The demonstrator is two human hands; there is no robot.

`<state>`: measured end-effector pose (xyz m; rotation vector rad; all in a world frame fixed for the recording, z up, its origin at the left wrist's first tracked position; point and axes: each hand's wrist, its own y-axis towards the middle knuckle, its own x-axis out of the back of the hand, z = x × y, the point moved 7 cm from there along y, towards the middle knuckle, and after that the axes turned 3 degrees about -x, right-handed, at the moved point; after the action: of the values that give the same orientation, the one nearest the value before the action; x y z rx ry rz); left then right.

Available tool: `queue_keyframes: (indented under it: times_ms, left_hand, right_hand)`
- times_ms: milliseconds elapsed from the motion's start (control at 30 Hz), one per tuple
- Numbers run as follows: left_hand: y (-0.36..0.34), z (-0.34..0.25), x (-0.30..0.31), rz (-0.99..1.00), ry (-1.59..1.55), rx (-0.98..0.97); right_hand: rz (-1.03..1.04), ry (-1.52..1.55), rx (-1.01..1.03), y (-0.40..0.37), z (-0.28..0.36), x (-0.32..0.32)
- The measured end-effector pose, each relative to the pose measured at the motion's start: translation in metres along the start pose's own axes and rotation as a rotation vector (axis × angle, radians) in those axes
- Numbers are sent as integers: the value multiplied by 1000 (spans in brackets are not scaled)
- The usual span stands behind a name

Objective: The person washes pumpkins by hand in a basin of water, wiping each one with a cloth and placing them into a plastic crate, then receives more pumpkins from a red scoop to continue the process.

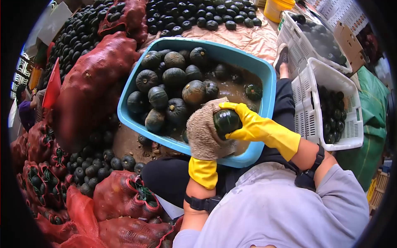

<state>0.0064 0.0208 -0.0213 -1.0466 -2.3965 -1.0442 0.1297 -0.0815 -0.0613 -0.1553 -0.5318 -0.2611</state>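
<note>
A wet, dark green kabocha squash [227, 122] is between my two hands, above the near edge of a blue plastic tub [271, 95]. In a yellow rubber glove, my right hand [252, 124] grips its right side, thumb below and fingers on top. A brown terry cloth [202, 126] covers my left hand [204, 149] like a mitt and presses on the squash's left side; the fingers are hidden beneath it, with a yellow glove cuff showing at the wrist. Several kabocha squashes [174, 77] lie piled in the tub, with muddy water [231, 91] at its right.
White plastic crates [304, 93] with squashes stand at the right. Red mesh sacks [97, 78] fill the left side. More squashes [198, 14] lie on a pale sheet [231, 35] at the back, near a yellow bucket [276, 10]. Another person [27, 107] is at the far left.
</note>
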Motion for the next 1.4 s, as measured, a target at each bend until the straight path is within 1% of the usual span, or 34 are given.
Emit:
queue_keyframes:
  times_ms: [67,100,133,200,233,267,300,367,400,467,500,533,567,600,633,667,700,733,767,833,867,900,933,967,1000,1033,1100,1133,1167,1200,1267,1333,1367,1400]
  left_hand:
    - [-3,6,-3,-13,108,7]
    - [-19,17,-16,-138,280,10]
    - [-26,20,-22,-263,453,7]
    - [-9,14,-24,-235,44,221]
    - [-23,26,-35,-255,45,250]
    - [-21,25,-30,-285,49,277]
    - [-17,8,-23,-257,45,130]
    - [-26,10,-23,-9,265,195]
    - [-28,6,-18,68,329,231]
    - [-36,24,-16,-62,-306,511]
    - [-51,51,-40,-131,-903,699]
    - [-55,57,-51,-141,-1114,717]
    - [-60,62,-61,-156,-1330,745]
    - [-65,68,-72,-170,-1532,783]
    - [-68,64,-78,-225,-1768,765]
    - [-69,71,-86,-240,-1942,685]
    - [-66,74,-90,-241,-2117,605]
    - [-72,82,-95,-269,-2030,641]
    - [-71,85,-97,-294,-1945,673]
    - [-67,91,-96,-348,-1769,730]
    - [-64,96,-93,-376,-1675,755]
    - [-64,99,-88,-402,-1579,786]
    - [-44,79,-56,-109,-634,822]
    - [-26,57,-24,216,302,868]
    - [-24,62,-29,306,384,858]
    - [-24,68,-37,397,465,843]
    - [-14,67,-54,616,567,696]
    - [-6,64,-59,569,629,651]
    - [-2,62,-71,526,689,609]
    - [-2,66,-91,594,763,556]
    - [-3,74,-131,719,911,435]
    - [-53,131,-205,877,861,354]
    - [-69,151,-229,900,818,334]
    - [-73,162,-244,906,748,335]
  right_hand:
    - [143,730,-302,-3,-12,-12]
    - [99,1074,-411,-7,-15,-26]
    - [-103,1269,-525,-8,-21,-42]
    - [-390,803,-160,2,-66,-48]
    - [-329,660,-63,5,-63,-35]
    - [-418,463,-120,-6,-74,-32]
    - [-297,598,-137,-10,-84,-36]
    - [-68,845,-209,-12,-99,-37]
    - [40,949,-257,-9,-105,-34]
    - [97,820,-472,17,-126,1]
    - [96,1058,-378,51,-89,27]
    - [87,1299,-278,93,-50,53]
    - [78,1495,-122,140,-27,78]
    - [-79,1421,33,164,-15,98]
    - [-244,1334,172,182,13,117]
    - [-163,972,113,183,32,87]
    - [-90,530,90,183,52,57]
    - [-23,156,112,182,72,27]
    - [60,-165,86,192,45,-8]
    - [235,-843,144,208,-8,-76]
    - [253,-857,-24,201,6,-75]
    - [262,-828,71,196,4,-78]
    - [274,-799,166,186,-2,-75]
    - [249,-749,198,169,-9,-70]
    - [219,-700,230,147,-17,-65]
    - [210,-668,190,122,-34,-57]
    - [133,-655,101,78,-72,-41]
    - [72,-677,59,65,-86,-32]
    - [64,-778,-73,56,-95,-25]
    - [83,-816,-216,51,-110,-22]
    - [98,-662,-419,53,-121,-23]
    - [190,-814,-524,70,-120,-30]
    - [200,-859,-547,76,-127,-35]
    - [151,-843,-573,84,-137,-38]
